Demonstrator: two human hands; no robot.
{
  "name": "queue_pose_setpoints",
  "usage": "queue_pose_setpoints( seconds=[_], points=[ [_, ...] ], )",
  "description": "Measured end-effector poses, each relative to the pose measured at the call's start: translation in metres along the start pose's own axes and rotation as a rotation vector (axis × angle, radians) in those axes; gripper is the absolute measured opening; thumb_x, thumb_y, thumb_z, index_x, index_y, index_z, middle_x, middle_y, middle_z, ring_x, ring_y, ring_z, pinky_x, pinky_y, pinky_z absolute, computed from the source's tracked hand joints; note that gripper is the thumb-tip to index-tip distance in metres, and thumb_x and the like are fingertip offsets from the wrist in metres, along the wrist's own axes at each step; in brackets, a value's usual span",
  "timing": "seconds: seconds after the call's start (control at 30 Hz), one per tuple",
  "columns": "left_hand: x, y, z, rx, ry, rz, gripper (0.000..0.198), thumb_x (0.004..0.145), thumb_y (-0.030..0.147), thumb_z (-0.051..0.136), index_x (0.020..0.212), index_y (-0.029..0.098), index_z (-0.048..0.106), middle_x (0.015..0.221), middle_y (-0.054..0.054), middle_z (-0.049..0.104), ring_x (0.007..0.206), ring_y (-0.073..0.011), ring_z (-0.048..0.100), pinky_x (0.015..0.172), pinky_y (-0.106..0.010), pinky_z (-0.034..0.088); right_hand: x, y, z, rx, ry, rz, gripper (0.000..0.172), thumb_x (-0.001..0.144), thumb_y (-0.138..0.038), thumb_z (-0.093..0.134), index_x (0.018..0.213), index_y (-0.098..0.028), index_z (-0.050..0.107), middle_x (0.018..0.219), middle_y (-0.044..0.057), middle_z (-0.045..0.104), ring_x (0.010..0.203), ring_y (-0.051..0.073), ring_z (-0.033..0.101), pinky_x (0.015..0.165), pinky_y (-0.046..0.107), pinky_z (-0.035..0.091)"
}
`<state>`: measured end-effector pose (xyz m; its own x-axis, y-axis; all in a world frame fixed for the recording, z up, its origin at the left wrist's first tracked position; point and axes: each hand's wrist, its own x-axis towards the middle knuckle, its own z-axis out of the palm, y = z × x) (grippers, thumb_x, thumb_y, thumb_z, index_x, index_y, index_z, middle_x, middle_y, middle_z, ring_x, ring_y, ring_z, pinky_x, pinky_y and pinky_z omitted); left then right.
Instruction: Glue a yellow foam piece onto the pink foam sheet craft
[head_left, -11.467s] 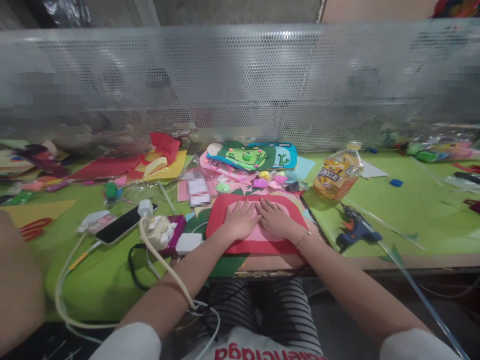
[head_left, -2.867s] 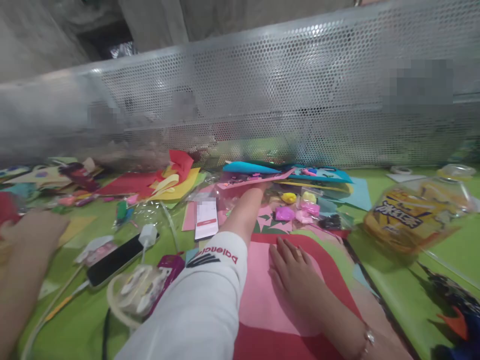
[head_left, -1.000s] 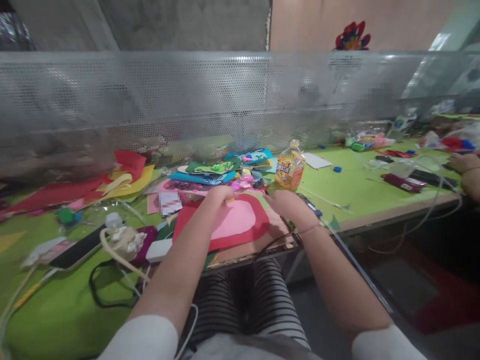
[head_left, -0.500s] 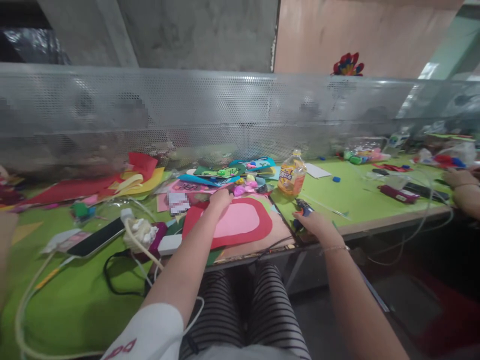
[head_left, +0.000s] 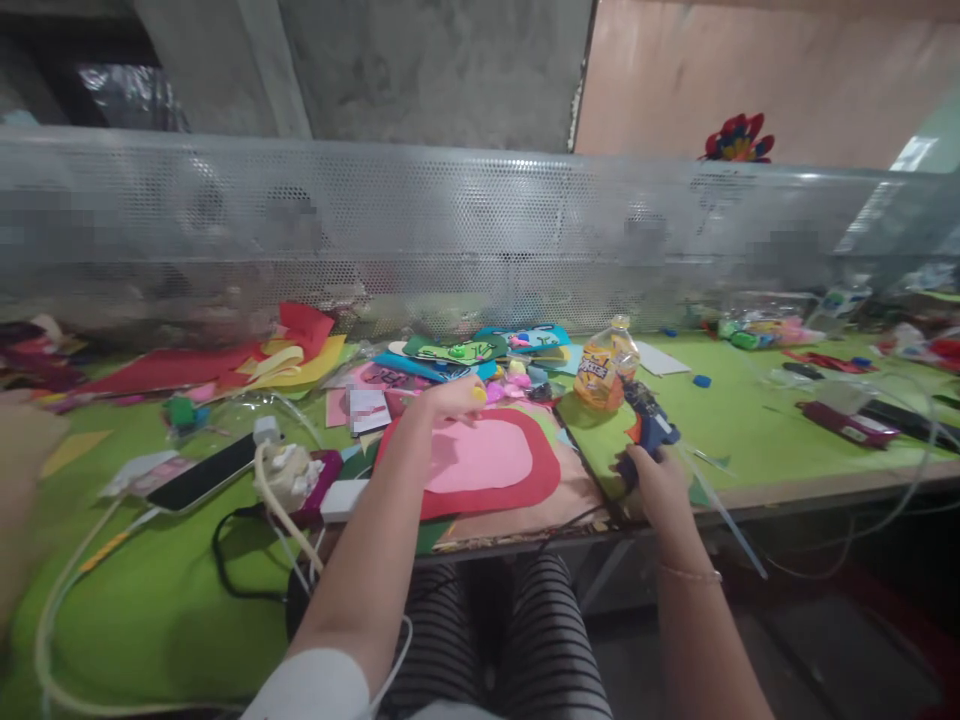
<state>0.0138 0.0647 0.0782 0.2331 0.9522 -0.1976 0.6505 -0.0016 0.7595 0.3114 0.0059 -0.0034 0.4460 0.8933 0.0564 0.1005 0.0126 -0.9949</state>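
Observation:
In the middle, my left hand (head_left: 452, 400) hovers over the near pile with its fingers pinched on a small yellow piece (head_left: 478, 394), too small to make out further. Below it lies a pink rounded felt sheet (head_left: 487, 455) on a larger red one (head_left: 544, 480), at the table's front edge. My right hand (head_left: 651, 475) grips a dark blue glue gun (head_left: 657, 428) with an orange trigger. A long translucent glue stick (head_left: 731, 525) pokes out of its back. Right behind the gun stands a plastic bottle (head_left: 606, 365) with an orange label.
Felt cutouts (head_left: 457, 350) and small pink flowers are heaped behind the sheets. To the left are a phone (head_left: 202, 475), cables and a white power block (head_left: 343, 500). A perforated metal screen (head_left: 450, 220) runs along the back. Another person's blurred arm (head_left: 26, 480) shows at far left.
My left hand has risen off the pile and now has a yellow piece at its fingertips. My right hand has lifted the glue gun off the table edge. The view has shifted slightly.

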Motion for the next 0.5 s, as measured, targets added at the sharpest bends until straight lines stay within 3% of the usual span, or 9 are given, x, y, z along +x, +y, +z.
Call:
queue_pose_setpoints(
  seconds=[0.03,0.13,0.27,0.4,0.5],
  points=[
    [-0.001,-0.001,-0.006,0.087,0.092,0.001,0.031,0.074,0.015,0.051,0.105,0.015,0.047,0.089,-0.006,0.062,0.071,-0.0104,0.060,0.063,-0.022,0.046,-0.004,-0.004,0.008,0.218,-0.040,-0.023,0.021,0.060,-0.035,0.058,0.071,-0.018,0.051,0.059,0.002,0.058,0.048,0.014,0.053,0.044,0.026,0.042],
    [0.005,-0.006,-0.023,0.431,0.281,-0.031,0.028,0.068,0.007,0.051,0.096,0.011,0.055,0.099,-0.012,0.061,0.079,-0.0158,0.060,0.065,-0.023,0.044,-0.013,-0.024,0.030,0.411,-0.150,-0.060,0.021,0.064,-0.039,0.055,0.071,-0.021,0.046,0.058,-0.003,0.051,0.047,0.009,0.048,0.038,0.019,0.033],
    [0.018,-0.009,-0.040,0.582,0.473,-0.024,0.022,0.074,0.011,0.040,0.085,0.013,0.060,0.089,-0.010,0.064,0.085,-0.0187,0.059,0.070,-0.025,0.042,-0.007,-0.057,0.055,0.728,-0.366,-0.124,0.023,0.057,-0.026,0.065,0.072,-0.021,0.047,0.060,-0.005,0.050,0.052,0.007,0.050,0.047,0.018,0.040],
    [0.028,-0.024,-0.036,0.618,0.722,0.118,0.030,0.080,0.017,0.031,0.084,0.012,0.060,0.092,-0.012,0.063,0.089,-0.0196,0.056,0.078,-0.028,0.042,0.019,-0.078,0.088,0.691,-0.564,-0.165,0.021,0.059,-0.031,0.064,0.068,-0.020,0.048,0.053,-0.004,0.052,0.050,0.010,0.051,0.051,0.025,0.045],
    [0.037,-0.047,-0.019,0.728,0.809,0.255,0.030,0.080,0.019,0.033,0.091,0.010,0.060,0.101,-0.014,0.060,0.098,-0.0228,0.053,0.087,-0.034,0.039,0.040,-0.076,0.114,0.574,-0.623,-0.228,0.024,0.061,-0.039,0.061,0.066,-0.021,0.047,0.049,-0.004,0.051,0.047,0.013,0.052,0.051,0.028,0.047]
  ],
)
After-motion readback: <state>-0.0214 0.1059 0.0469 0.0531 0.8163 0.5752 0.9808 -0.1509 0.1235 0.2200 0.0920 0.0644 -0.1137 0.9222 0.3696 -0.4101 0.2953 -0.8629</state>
